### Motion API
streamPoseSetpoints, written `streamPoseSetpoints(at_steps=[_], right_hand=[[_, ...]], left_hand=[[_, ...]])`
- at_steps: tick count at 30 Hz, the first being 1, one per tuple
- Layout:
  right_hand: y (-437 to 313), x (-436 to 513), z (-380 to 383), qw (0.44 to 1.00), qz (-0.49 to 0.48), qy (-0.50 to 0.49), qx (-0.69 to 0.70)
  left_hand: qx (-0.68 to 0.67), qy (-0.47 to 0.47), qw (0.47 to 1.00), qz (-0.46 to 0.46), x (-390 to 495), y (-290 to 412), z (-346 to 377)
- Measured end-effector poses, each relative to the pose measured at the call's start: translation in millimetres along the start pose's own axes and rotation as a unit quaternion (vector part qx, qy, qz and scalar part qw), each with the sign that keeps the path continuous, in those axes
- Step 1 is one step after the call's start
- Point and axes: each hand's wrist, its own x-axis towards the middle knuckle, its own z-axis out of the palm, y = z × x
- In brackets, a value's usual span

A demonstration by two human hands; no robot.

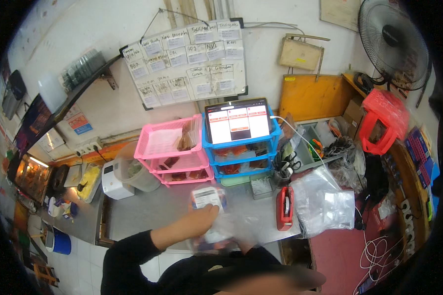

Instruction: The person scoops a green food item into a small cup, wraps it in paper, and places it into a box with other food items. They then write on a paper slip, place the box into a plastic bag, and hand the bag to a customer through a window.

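My left hand point(206, 218) is closed on a pack in clear plastic point(209, 198) that bears a printed white label, over the steel counter. Beneath the hand, more of the blurred, coloured contents show through the plastic. My right hand point(246, 241) is mostly hidden behind blurred clear plastic point(240, 225), near the counter's front edge; its fingers cannot be made out. To the right, a red tape dispenser point(285, 209) stands on the steel counter point(147, 217), beside a stack of clear plastic bags point(325, 206).
Behind the hands stand a pink tiered rack point(173, 155) and a blue one point(241, 158) with a lit tablet point(238, 121) on top. A white label printer point(117, 179) is at the left, a metal box point(261, 187) and a scissors holder point(281, 177) at the right.
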Motion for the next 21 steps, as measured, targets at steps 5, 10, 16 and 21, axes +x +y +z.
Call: streamPoseSetpoints(at_steps=[5, 10, 16, 21], right_hand=[[-53, -1, -107, 0.742, 0.170, 0.235, -0.604], [-143, -15, -135, 0.639, -0.209, 0.400, -0.623], [-192, 53, -162, 0.403, 0.155, 0.267, -0.861], [-181, 67, -176, 0.385, 0.157, 0.323, -0.850]], left_hand=[[0.108, -0.057, 0.973, 0.197, 35, -68, 52], [-0.056, 0.052, 0.953, 0.294, 46, -69, 111], [-0.151, 0.112, 0.955, 0.228, 40, -69, 127], [-0.189, 0.170, 0.950, 0.180, 31, -60, 127]])
